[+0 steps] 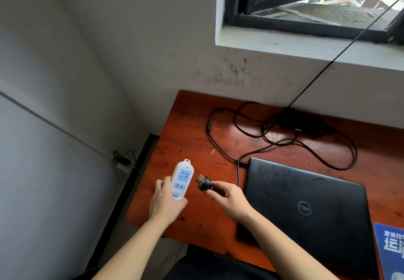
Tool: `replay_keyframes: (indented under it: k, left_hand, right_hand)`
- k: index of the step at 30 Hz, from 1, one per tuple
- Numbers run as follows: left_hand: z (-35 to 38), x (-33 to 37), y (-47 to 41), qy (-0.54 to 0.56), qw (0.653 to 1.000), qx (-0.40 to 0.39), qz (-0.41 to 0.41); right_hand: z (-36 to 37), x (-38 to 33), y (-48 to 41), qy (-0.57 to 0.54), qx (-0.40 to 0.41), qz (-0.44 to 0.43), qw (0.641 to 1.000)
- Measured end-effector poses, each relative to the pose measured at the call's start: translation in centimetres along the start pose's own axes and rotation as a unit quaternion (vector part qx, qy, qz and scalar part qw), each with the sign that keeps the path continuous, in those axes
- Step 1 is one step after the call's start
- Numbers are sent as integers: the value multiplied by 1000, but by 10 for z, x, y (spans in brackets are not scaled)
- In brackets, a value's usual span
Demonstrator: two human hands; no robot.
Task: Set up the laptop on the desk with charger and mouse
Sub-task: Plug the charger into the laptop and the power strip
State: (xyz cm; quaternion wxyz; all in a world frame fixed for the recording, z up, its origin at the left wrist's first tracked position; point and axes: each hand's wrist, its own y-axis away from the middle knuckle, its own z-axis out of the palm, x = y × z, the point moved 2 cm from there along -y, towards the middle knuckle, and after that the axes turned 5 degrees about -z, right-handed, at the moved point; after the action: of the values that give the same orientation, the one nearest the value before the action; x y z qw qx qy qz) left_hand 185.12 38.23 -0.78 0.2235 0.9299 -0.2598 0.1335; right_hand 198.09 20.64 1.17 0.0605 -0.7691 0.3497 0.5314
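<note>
A closed black laptop (310,205) lies on the reddish wooden desk (185,131). Its black charger brick (303,122) rests at the desk's back edge, with looped cable (240,131) running to the laptop's left rear corner. My left hand (166,203) holds a white power strip (181,180) with blue sockets above the desk's left part. My right hand (229,201) pinches the charger's black three-pin plug (203,182), prongs pointing at the strip, a small gap apart. No mouse is in view.
A blue mouse pad (391,253) with white print lies at the desk's right edge. A wall outlet (122,163) with a plug sits low on the left wall. A window sill (306,46) runs above the desk; a thin black cable crosses down from it.
</note>
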Motion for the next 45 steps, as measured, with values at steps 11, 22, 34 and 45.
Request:
replay_keyframes:
  k: [11, 22, 34, 45]
  left_hand:
    - [-4, 37, 22, -12, 994, 37, 98]
    - [-8, 51, 30, -8, 993, 47, 111]
    - [-15, 60, 37, -19, 987, 58, 149]
    - [-29, 76, 41, -99, 958, 110, 247]
  right_hand:
    - [-18, 2, 16, 114, 143, -129, 975]
    - [-26, -1, 26, 138, 225, -128, 956]
    - [-36, -17, 25, 258, 194, -183, 929]
    - [-47, -40, 19, 370, 81, -161, 912]
